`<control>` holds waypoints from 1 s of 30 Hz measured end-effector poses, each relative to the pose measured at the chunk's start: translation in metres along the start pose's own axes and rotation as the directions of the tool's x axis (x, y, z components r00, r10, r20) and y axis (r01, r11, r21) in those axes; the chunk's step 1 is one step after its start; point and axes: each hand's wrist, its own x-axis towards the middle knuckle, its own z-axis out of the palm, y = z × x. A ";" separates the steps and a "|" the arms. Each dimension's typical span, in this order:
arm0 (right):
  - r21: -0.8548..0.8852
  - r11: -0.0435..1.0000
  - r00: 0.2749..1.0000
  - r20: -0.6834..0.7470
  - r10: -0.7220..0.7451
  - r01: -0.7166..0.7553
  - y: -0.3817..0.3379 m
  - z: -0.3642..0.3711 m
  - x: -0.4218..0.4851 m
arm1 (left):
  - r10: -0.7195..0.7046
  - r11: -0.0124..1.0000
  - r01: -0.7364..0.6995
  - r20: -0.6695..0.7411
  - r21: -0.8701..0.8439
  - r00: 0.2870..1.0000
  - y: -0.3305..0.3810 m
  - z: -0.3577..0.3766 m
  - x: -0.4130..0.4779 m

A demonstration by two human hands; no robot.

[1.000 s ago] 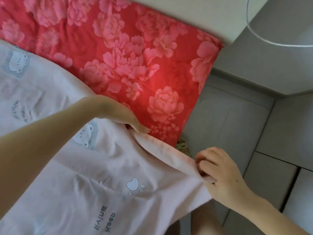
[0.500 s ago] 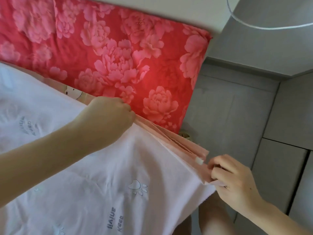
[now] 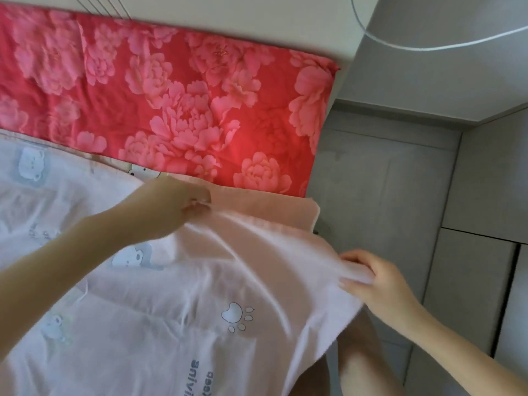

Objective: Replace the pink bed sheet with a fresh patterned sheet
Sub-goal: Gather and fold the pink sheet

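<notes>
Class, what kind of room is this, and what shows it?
Probably a bedroom: a red floral mattress against the wall, a pale bear-print sheet partly over it, grey floor tiles alongside.

There is a single view, from the camera on my head, and it looks forward and steeply down over the near corner of the bed [image 3: 185, 110]. It sits close: my left hand [image 3: 177, 207] and right hand [image 3: 377, 284], both pinching the patterned sheet [image 3: 171, 324], fill the lower half, my forearms running out of frame. The wide lens takes in the wall [image 3: 228, 10] along the top and the grey floor [image 3: 385, 195] at right.
</notes>
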 end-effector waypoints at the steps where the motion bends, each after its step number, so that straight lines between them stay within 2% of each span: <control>1: 0.006 0.997 0.996 -0.055 0.073 -0.073 0.007 0.001 0.017 | -0.008 1.000 0.009 -0.052 0.005 0.999 -0.005 0.001 0.011; 3: 0.117 0.964 0.963 -0.099 0.249 -0.237 0.019 0.003 0.054 | -0.035 0.992 0.034 0.002 0.119 0.999 -0.011 0.004 0.032; 6: 0.431 0.828 0.919 0.005 0.395 -0.359 0.024 0.001 0.099 | -0.100 0.989 0.078 0.178 0.125 0.979 -0.024 0.009 0.052; 7: 0.475 0.797 0.913 0.033 0.406 -0.372 0.025 -0.002 0.110 | -0.144 0.985 0.117 0.231 0.127 0.962 -0.032 0.009 0.054; 9: 0.433 0.815 0.917 0.078 0.392 -0.386 0.024 -0.008 0.123 | -0.238 0.942 0.133 0.335 0.308 0.912 -0.048 0.004 0.055; 11: 0.296 0.879 0.924 0.036 0.382 -0.375 0.023 -0.014 0.129 | -0.305 0.862 0.090 0.371 0.498 0.877 -0.061 -0.004 0.049; 14: 0.015 0.953 0.951 -0.070 0.302 -0.301 0.024 -0.018 0.135 | -0.263 0.838 0.120 0.202 0.533 0.943 -0.077 -0.026 0.046; 16: -0.216 0.935 0.958 -0.121 0.261 -0.282 0.022 -0.013 0.146 | -0.276 0.814 0.176 0.103 0.554 0.956 -0.085 -0.036 0.045; 17: -0.391 0.873 0.956 -0.148 0.252 -0.290 0.020 -0.010 0.152 | -0.283 0.791 0.191 0.071 0.581 0.956 -0.090 -0.036 0.045; 18: -0.588 0.750 0.953 -0.171 0.252 -0.303 0.016 -0.006 0.153 | -0.300 0.762 0.204 0.056 0.614 0.952 -0.095 -0.035 0.043; 19: -0.758 0.582 0.954 -0.206 0.216 -0.295 0.006 -0.002 0.153 | -0.323 0.729 0.226 0.033 0.646 0.946 -0.105 -0.031 0.040; 20: -0.860 0.415 0.955 -0.263 0.137 -0.296 -0.004 -0.002 0.151 | -0.344 0.716 0.256 0.009 0.649 0.939 -0.116 -0.027 0.039; 21: -0.897 0.319 0.949 -0.314 0.030 -0.307 -0.015 -0.001 0.146 | -0.362 0.723 0.305 -0.037 0.620 0.931 -0.125 -0.024 0.037; 22: -0.911 0.310 0.937 -0.324 -0.132 -0.272 -0.031 0.003 0.147 | -0.396 0.744 0.384 -0.102 0.547 0.912 -0.137 -0.024 0.029; 23: -0.911 0.358 0.909 -0.313 -0.275 -0.205 -0.045 0.007 0.143 | -0.423 0.766 0.457 -0.180 0.453 0.888 -0.145 -0.023 0.024; 25: -0.901 0.431 0.838 -0.206 -0.505 0.038 -0.074 0.024 0.146 | -0.483 0.780 0.563 -0.310 0.272 0.819 -0.156 -0.017 0.010; 26: -0.893 0.408 0.795 -0.104 -0.597 0.190 -0.092 0.041 0.153 | -0.528 0.766 0.615 -0.364 0.186 0.768 -0.164 -0.014 -0.004; 28: -0.856 0.318 0.734 0.101 -0.671 0.408 -0.120 0.078 0.163 | -0.601 0.737 0.675 -0.422 0.036 0.678 -0.172 -0.002 -0.025; 30: -0.795 0.151 0.636 0.338 -0.694 0.588 -0.143 0.129 0.173 | -0.694 0.685 0.717 -0.415 -0.128 0.589 -0.183 0.014 -0.053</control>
